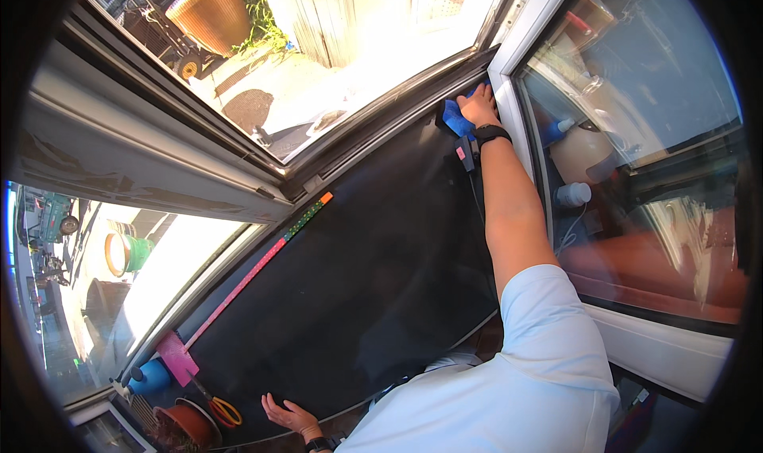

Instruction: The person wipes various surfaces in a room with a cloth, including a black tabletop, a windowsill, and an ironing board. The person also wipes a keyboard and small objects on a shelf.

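My right hand (480, 105) reaches to the far right corner of the black sill top (357, 274), pressing a blue cloth (458, 119) beside the white frame of the open window (506, 89). A black strap is round that wrist. Just below the cloth lies a small black device (465, 155) with a pink label and a cable. My left hand (291, 418) rests at the near edge of the black surface with its fingers apart and nothing in it. Scissors with orange and yellow handles (225, 412) lie to its left.
A long pink and green strip (256, 268) lies along the window side. At the lower left are a pink fly swatter head (177, 357), a blue spray bottle (149, 377) and a brown plant pot (188, 424). Outside stand a large ribbed pot (210, 15) and a wheeled hand truck (189, 65).
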`<act>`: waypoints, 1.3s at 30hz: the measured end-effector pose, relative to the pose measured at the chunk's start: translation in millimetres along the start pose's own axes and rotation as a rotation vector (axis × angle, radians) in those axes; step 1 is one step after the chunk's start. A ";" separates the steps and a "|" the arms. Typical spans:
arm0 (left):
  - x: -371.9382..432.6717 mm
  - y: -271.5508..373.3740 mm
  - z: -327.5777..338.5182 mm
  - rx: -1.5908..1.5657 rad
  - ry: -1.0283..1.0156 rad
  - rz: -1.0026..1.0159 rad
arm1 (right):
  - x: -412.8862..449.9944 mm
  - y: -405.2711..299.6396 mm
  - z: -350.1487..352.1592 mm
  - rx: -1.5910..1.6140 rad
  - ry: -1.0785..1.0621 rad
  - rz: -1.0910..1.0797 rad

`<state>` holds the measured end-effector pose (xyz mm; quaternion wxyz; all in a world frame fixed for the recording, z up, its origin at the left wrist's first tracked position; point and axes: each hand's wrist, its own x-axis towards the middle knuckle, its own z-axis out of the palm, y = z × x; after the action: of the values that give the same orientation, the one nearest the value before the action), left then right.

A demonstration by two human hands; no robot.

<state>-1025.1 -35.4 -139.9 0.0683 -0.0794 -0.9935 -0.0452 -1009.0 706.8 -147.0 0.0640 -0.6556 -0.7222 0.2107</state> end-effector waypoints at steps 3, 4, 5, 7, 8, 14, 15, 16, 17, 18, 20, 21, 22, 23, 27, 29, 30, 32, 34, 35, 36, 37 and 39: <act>-0.2 3.8 -6.5 0.015 -0.026 0.000 | 21.2 3.2 0.3 0.046 0.037 0.024; -1.0 6.3 -8.1 0.015 -0.034 -0.003 | 22.0 -0.3 2.6 0.027 0.055 0.022; -1.0 8.1 -7.6 0.026 -0.040 -0.012 | 21.9 -3.1 6.3 0.007 0.074 0.022; -0.8 9.7 -7.3 0.012 -0.030 -0.011 | 28.6 1.8 12.9 0.029 0.106 -0.058; -1.2 9.9 -8.2 0.012 -0.019 -0.001 | 29.3 8.3 13.7 0.010 0.094 -0.069; 3.2 9.9 -8.7 -0.072 0.019 0.023 | -11.7 6.1 11.7 -0.195 -0.030 -0.064; 3.7 11.0 -9.6 -0.086 0.023 0.018 | -19.8 5.0 13.6 -0.240 -0.042 -0.068; 2.8 11.4 -9.9 -0.078 0.028 -0.009 | -32.2 2.1 16.0 -0.265 -0.051 -0.096; 2.0 10.8 -10.7 -0.102 0.034 0.002 | -45.1 -0.2 18.4 -0.275 -0.061 -0.128; 2.2 9.4 -11.1 -0.129 0.040 0.017 | -56.6 -1.8 20.4 -0.295 -0.068 -0.145; 0.7 4.6 -12.0 -0.141 0.037 -0.004 | -81.7 -7.9 22.6 -0.316 -0.079 -0.190; -0.3 1.5 -12.7 -0.153 0.030 -0.002 | -96.9 -12.3 24.4 -0.333 -0.089 -0.211; -1.2 -1.3 -11.4 -0.164 0.032 0.002 | -110.9 -15.2 26.6 -0.351 -0.099 -0.233; -0.5 -3.1 -10.9 -0.173 0.037 0.010 | -118.7 -12.4 30.7 -0.339 -0.090 -0.272; 0.9 -4.2 -12.7 -0.225 0.048 0.011 | -157.6 -11.6 46.5 -0.340 -0.103 -0.348; -1.5 -7.2 -12.9 -0.235 0.056 0.002 | -186.0 -20.6 53.4 -0.358 -0.143 -0.410; -3.4 -7.9 -13.0 -0.239 0.065 0.008 | -199.3 -24.0 56.4 -0.362 -0.148 -0.449; -5.2 -8.7 -11.6 -0.253 0.071 0.015 | -226.1 -29.4 62.3 -0.365 -0.173 -0.524; -4.7 -7.5 -11.9 -0.241 0.082 0.025 | -255.0 -32.6 66.8 -0.381 -0.191 -0.614; -5.4 -8.6 -8.9 -0.241 0.085 0.029 | -273.1 -35.5 67.0 -0.385 -0.215 -0.652; -5.6 -9.4 -7.7 -0.239 0.089 0.038 | -288.5 -35.3 69.4 -0.359 -0.219 -0.713; -6.7 -11.3 -8.0 -0.231 0.092 0.043 | -305.3 -36.5 72.9 -0.359 -0.227 -0.769; -6.2 -8.5 -7.4 -0.252 0.067 0.059 | -338.7 -34.4 74.1 -0.340 -0.272 -0.868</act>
<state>-1019.5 -45.5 -134.1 0.0925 -0.1148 -0.9743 -0.1702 -1023.2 358.8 -138.3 -0.0572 -0.2614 -0.9551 0.1274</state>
